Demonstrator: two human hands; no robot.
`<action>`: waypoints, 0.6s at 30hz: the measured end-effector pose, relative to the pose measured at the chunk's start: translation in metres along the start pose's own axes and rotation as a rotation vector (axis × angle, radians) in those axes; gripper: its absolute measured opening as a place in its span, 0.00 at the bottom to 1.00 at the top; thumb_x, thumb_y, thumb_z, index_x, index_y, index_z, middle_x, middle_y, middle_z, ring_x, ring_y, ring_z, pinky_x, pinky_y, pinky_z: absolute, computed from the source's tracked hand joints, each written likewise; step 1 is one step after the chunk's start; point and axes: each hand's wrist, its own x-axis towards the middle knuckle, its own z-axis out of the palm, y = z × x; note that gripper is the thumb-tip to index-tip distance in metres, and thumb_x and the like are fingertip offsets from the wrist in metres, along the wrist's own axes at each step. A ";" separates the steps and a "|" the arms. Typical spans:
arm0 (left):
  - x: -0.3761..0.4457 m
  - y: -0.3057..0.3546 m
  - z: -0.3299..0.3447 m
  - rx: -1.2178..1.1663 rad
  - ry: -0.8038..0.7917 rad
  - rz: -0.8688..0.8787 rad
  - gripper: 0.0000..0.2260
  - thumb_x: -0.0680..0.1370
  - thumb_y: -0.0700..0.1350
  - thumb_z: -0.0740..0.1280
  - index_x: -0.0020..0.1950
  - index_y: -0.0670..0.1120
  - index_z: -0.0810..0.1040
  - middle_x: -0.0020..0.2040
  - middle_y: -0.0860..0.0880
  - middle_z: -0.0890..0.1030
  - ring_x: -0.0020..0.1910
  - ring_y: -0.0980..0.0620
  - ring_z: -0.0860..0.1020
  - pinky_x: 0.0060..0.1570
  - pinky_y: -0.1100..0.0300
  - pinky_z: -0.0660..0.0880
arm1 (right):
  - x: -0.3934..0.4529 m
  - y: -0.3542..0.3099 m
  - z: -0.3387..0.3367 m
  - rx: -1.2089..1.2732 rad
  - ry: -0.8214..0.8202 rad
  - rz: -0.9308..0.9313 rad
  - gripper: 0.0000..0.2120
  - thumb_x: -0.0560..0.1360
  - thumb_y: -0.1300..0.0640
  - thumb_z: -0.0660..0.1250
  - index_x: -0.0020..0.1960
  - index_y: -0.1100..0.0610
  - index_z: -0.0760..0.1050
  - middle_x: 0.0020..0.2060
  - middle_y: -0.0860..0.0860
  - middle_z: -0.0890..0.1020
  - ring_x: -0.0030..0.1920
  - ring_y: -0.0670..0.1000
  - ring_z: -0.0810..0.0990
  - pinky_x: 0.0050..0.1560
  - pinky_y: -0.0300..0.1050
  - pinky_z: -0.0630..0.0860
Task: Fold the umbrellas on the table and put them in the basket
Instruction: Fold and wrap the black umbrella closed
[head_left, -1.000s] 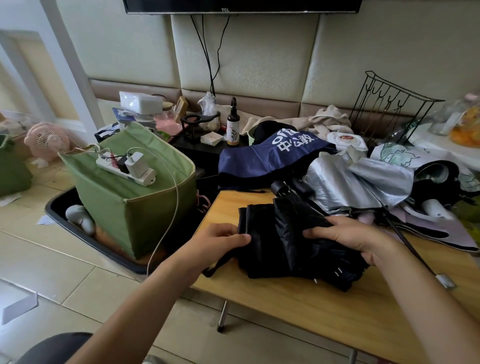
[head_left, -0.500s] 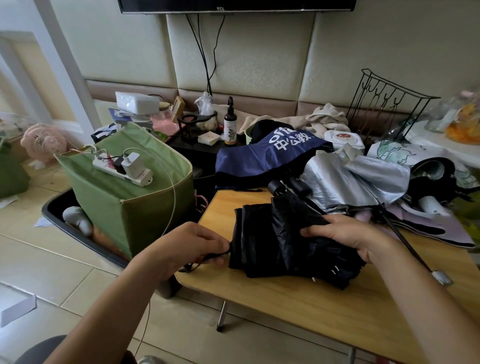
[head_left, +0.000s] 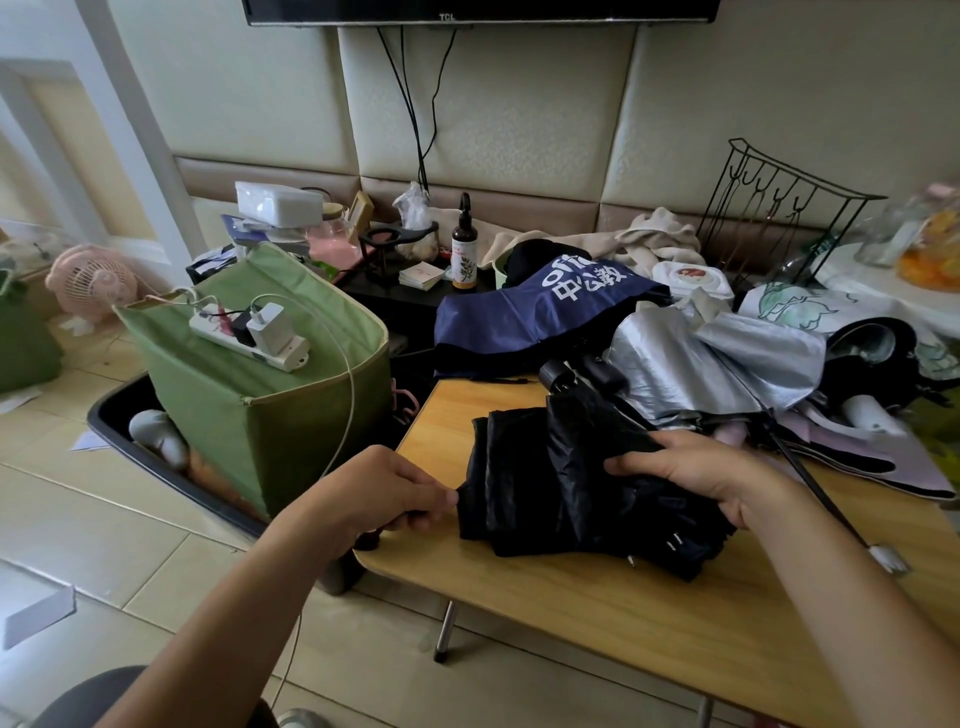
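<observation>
Black umbrella (head_left: 576, 483), collapsed and partly pleated, is lying at the near left end of the wooden table (head_left: 597, 618), right in front of you. Your left hand (head_left: 384, 493), at about nine o'clock of the bundle, is pinching the closing strap (head_left: 415, 517) with curled fingers just off the table edge. Your right hand (head_left: 691, 470), at about three o'clock, is gripping the canopy, fingers over the top and thumb underneath.

To do this well, you are probably best keeping the right hand clamping the pleats while the left draws the strap taut around them, so no fold is springing loose.

Farther off, at twelve to two o'clock, a silver umbrella (head_left: 727, 364) and a navy umbrella (head_left: 540, 312) are lying unfolded and crowding the black handle (head_left: 558, 374); a thin dark rod (head_left: 810, 478) is running past your right wrist and could snag. At ten o'clock, on the floor, a green fabric basket (head_left: 270, 415) is standing with a power strip (head_left: 244, 338) and charger lying across its top, which seem to be blocking the way in.
</observation>
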 end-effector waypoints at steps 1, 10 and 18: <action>0.000 0.000 0.000 0.000 -0.001 -0.003 0.08 0.73 0.50 0.78 0.44 0.46 0.89 0.34 0.48 0.83 0.31 0.57 0.73 0.37 0.63 0.71 | -0.001 -0.001 0.000 -0.007 0.009 0.005 0.11 0.73 0.55 0.78 0.54 0.55 0.83 0.45 0.55 0.88 0.48 0.56 0.87 0.46 0.45 0.82; 0.001 0.000 0.003 0.011 -0.037 0.010 0.04 0.78 0.45 0.74 0.47 0.45 0.88 0.37 0.48 0.85 0.33 0.58 0.78 0.39 0.62 0.72 | -0.002 -0.003 0.028 -0.439 0.331 -0.057 0.19 0.69 0.45 0.78 0.57 0.51 0.81 0.44 0.52 0.84 0.48 0.53 0.83 0.52 0.45 0.81; 0.002 -0.001 0.001 0.090 -0.113 -0.013 0.05 0.78 0.44 0.73 0.46 0.45 0.88 0.45 0.41 0.87 0.40 0.50 0.77 0.44 0.57 0.74 | -0.028 -0.011 0.092 -1.068 0.644 -0.146 0.22 0.79 0.57 0.66 0.69 0.58 0.62 0.55 0.56 0.80 0.54 0.56 0.81 0.43 0.48 0.69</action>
